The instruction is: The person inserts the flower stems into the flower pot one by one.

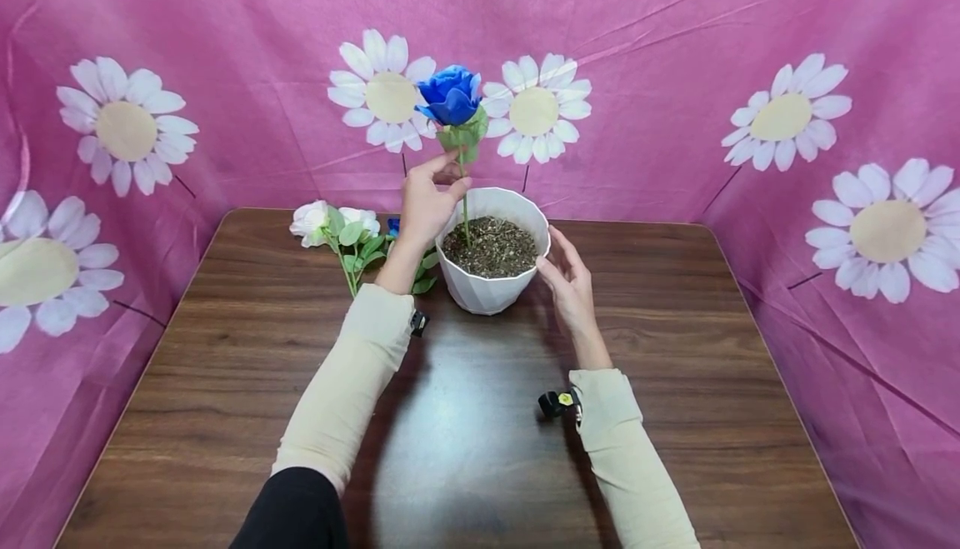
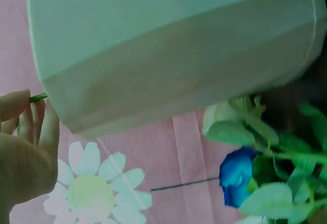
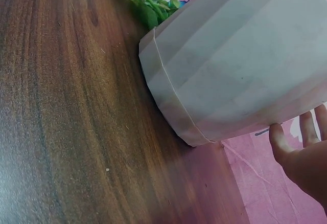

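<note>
A blue artificial rose (image 1: 452,97) stands upright at the left side of a white faceted pot (image 1: 486,289), its green stem reaching down to the dark soil (image 1: 495,247). My left hand (image 1: 424,207) pinches that stem between thumb and fingers, above the pot's rim. In the left wrist view, a short piece of the stem (image 2: 38,97) shows at the fingertips, and the pot hides the rest. On the opposite side, my right hand (image 1: 572,286) touches the pot near its rim. Its fingers look fairly straight and spread against the wall in the right wrist view.
Behind my left forearm, white roses (image 1: 311,224) with green leaves lie on the brown wooden table (image 1: 660,324). Another blue rose (image 2: 236,177) lies among them. A pink cloth (image 1: 637,16) printed with large daisies surrounds the table's back and sides.
</note>
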### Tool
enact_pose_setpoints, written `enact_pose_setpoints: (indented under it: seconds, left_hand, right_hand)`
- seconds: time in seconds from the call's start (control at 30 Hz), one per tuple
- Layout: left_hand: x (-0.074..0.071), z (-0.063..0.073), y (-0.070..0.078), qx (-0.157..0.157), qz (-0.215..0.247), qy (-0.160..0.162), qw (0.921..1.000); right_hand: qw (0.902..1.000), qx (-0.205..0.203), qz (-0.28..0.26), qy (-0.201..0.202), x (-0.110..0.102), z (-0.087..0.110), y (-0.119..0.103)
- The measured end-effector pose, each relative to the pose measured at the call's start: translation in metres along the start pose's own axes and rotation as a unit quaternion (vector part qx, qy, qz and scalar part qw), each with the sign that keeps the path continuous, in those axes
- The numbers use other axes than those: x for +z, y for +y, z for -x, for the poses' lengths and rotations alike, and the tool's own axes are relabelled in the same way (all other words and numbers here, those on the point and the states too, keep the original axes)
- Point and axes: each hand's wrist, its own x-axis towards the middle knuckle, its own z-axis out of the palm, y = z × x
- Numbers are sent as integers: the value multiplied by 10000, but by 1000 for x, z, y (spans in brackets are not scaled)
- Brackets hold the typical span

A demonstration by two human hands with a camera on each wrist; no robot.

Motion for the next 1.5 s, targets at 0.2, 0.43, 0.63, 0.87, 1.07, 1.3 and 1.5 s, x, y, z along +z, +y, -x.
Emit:
enact_pose_setpoints:
  seconds: [0.2,0.43,0.63,0.87,1.07,1.3,1.5]
  left_hand:
    - [0,2,0,369,-937,-37,9949]
    - [-1,3,-10,798,-1021,-106,9915]
    - [1,2,-13,1060,-1295,-318,9854]
    - [4,0,-15,1197,-1480,-316,9812]
    - [7,3,-15,1466,-1610,-404,9752]
    - [7,2,-20,1379,-1505,-383,9782]
    - [9,0,-22,1223,-1261,-412,9836]
  right_hand:
    - [10000,-4,-58,32,0,2,2]
    - [9999,-40,-84,43,0,2,5]
    - [9999,-32,-106,121,1,3,5]
    - [9998,-62,-147,109,3,3,2]
    - [9997,-159,-131,87,2,2,3]
    - [9998,-118,-145,43,3,1,4]
    - [9997,-129,-198,69,2,-1,4]
